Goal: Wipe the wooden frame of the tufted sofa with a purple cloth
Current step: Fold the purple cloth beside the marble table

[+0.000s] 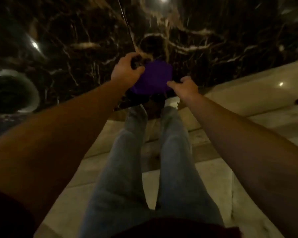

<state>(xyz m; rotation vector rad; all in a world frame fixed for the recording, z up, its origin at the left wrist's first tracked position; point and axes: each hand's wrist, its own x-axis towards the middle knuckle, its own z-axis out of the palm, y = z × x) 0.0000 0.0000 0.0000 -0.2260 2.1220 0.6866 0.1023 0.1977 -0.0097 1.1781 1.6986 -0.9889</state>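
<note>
purple cloth (152, 78) clamped at its edges by left hand (126, 70) and right hand (185, 87); sofa not visible, wiping apparently not begun.

Dim indoor scene, heavy motion blur throughout, small bright lamp reflections (35, 45) glinting on the glossy dark marble floor (213, 31), wide-angle bending at the edges, forearms in soft shadow, grainy detail
</note>
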